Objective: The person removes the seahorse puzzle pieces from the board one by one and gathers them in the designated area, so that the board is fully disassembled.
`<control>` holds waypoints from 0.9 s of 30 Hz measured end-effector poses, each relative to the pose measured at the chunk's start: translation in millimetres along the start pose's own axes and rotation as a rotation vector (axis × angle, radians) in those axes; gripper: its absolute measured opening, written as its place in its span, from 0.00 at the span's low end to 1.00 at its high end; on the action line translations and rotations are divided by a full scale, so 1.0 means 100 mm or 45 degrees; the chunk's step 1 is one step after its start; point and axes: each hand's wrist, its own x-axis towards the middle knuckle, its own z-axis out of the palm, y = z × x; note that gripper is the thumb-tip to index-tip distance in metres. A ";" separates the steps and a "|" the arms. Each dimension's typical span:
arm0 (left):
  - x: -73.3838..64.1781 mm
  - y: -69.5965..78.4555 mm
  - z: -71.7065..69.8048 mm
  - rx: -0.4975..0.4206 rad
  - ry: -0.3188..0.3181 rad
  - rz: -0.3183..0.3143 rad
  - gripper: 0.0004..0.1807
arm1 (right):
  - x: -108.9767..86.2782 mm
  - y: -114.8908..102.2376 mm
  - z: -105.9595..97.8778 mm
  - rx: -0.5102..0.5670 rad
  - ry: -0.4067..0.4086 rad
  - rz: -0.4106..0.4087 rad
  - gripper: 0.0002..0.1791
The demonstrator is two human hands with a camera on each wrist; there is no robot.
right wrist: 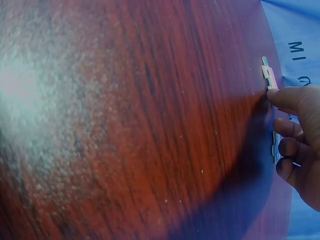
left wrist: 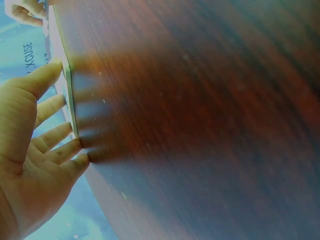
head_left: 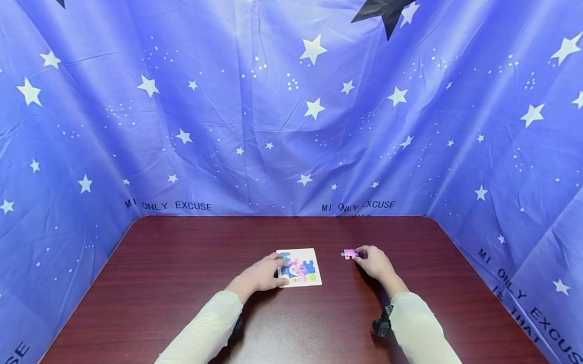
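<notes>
A jigsaw puzzle in a white frame board (head_left: 318, 282) lies flat on the table, with blue, pink and green pieces in its lower part and a bare white strip at the top right. My left hand (head_left: 264, 274) rests at the board's left side, fingers spread, fingertips over its edge and thumb by the near left corner. To the right of the board, my right hand (head_left: 375, 262) pinches a pink puzzle piece (head_left: 348, 253) low at the tabletop. In the right wrist view the thumb (right wrist: 287, 98) meets that piece (right wrist: 269, 75), and a thin edge shows below by the curled fingers.
The dark red wooden table (head_left: 180, 303) ends at a blue curtain (head_left: 251, 124) with white stars, which surrounds it at the back and both sides. A black device (head_left: 382, 322) is worn under the right wrist.
</notes>
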 end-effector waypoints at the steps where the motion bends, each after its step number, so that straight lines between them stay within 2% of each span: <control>1: 0.00 0.00 0.00 0.001 0.000 0.002 0.27 | 0.00 0.00 0.00 0.000 -0.001 0.001 0.15; 10: 0.01 -0.02 0.02 0.003 0.027 0.040 0.26 | 0.00 -0.01 0.01 0.008 -0.007 0.014 0.16; 27: 0.01 -0.05 0.03 -0.016 0.033 0.046 0.26 | -0.01 -0.03 0.07 0.014 0.024 0.003 0.14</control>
